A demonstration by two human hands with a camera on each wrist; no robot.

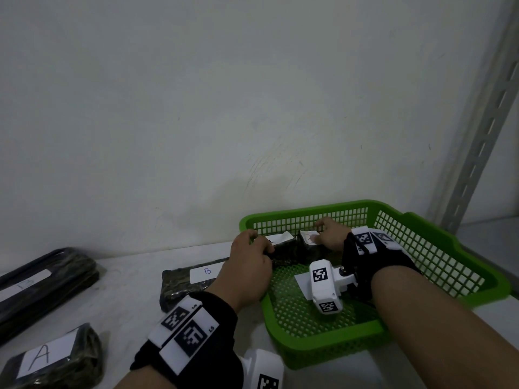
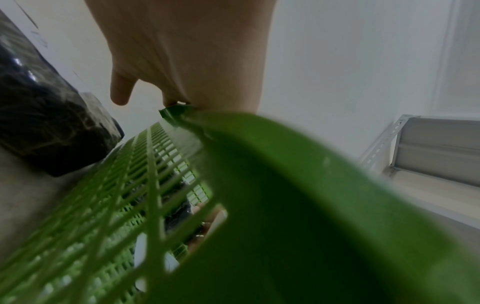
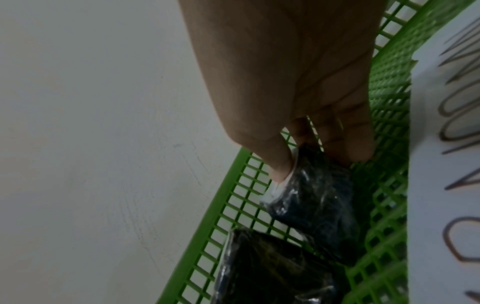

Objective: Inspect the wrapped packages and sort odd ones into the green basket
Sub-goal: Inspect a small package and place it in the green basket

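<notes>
The green basket (image 1: 309,213) stands at the right of the table. Two dark wrapped packages with white labels lie in its far left corner. My left hand (image 1: 259,244) reaches over the basket's left rim (image 2: 285,185) and its fingers curl round the end of the left package (image 1: 283,249). My right hand (image 1: 323,233) pinches the right package (image 1: 309,244); in the right wrist view the thumb and fingers (image 3: 280,164) hold its top, just above the basket's mesh (image 3: 384,102). The left package (image 3: 272,267) lies close below it.
A white paper sheet (image 1: 303,284) with handwriting lies on the basket floor. On the table to the left lie a package labelled B (image 1: 196,279), one labelled A (image 1: 56,357) and a long dark one (image 1: 42,282). A wall stands behind, a metal shelf post (image 1: 477,136) at right.
</notes>
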